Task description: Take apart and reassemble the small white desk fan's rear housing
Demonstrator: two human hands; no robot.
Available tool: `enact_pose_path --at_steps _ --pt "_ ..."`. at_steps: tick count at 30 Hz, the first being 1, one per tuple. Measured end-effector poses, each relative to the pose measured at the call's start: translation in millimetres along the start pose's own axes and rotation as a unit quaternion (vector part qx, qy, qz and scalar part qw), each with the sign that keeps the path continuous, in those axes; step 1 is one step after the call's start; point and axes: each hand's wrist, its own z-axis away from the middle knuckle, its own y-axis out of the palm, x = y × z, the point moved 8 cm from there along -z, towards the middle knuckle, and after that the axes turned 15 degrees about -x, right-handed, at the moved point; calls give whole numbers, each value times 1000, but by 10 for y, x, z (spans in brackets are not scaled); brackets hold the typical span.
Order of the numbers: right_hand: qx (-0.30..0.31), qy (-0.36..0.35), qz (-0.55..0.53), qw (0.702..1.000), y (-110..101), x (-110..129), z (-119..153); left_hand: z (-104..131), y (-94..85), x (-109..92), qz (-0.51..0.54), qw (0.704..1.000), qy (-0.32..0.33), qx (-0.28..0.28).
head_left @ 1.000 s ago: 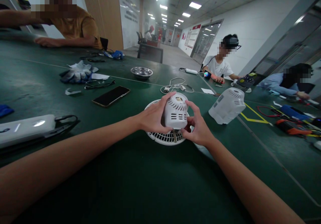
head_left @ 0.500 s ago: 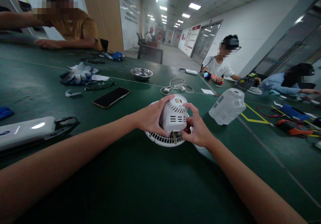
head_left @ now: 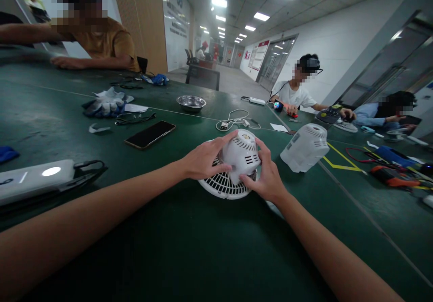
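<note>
Green matting covers the long table [head_left: 189, 248], with other people seated along its far edges. Both hands clasp a white motor housing [head_left: 244, 157] from either side, left hand [head_left: 203, 160] and right hand [head_left: 267, 178] curled around it, apparently steadying it on the fan grille [head_left: 221, 187] lying flat beneath. A second housing [head_left: 304, 146] lies near on the right, a phone [head_left: 150, 134] to the left; bare matting lies toward the near edge.

A wide dark-green felt-topped table [head_left: 189, 248] carries a round white plastic fan grille [head_left: 221, 185] near its middle, a black smartphone [head_left: 149, 134] beyond it, a steel bowl [head_left: 191, 102] farther back, and a white vented housing [head_left: 306, 147] rightward.
</note>
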Motion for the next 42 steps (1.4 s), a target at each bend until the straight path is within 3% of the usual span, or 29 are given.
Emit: enact_pose_path --at_steps 2,4,8,10,15,19,22,24,26,28,34,39,42 --pt "-16 21 -3 1000 -33 -88 -3 3 -70 162 9 999 -42 -28" --pt "-20 70 -22 997 -49 -209 -3 34 -171 427 4 988 -127 -89" --pt "2 130 -62 990 -19 -329 8 221 -261 955 -22 938 -307 -159" --pt "-2 140 -78 987 -12 -339 7 261 -257 1052 12 932 -323 -166" --pt "-72 219 -177 957 -12 -397 14 224 -316 994 187 914 -287 -217" --pt "-126 329 -330 876 88 -397 83 142 -404 868 204 913 -215 -280" --pt "-58 391 -410 822 295 -288 173 117 -237 862 264 900 -241 -248" --pt "-1 416 -427 803 406 -225 237 148 -95 901 350 858 -297 -231" --pt "28 427 -428 796 464 -208 276 216 -8 960 388 813 -362 -238" --pt "47 427 -428 795 506 -207 290 277 12 1000 374 796 -407 -248" --pt "83 420 -444 787 587 -167 289 301 -85 978 307 812 -415 -271" --pt "53 408 -423 807 531 -173 247 277 -159 902 267 833 -388 -291" --pt "54 411 -424 805 540 -147 252 266 -168 880 269 837 -379 -290"
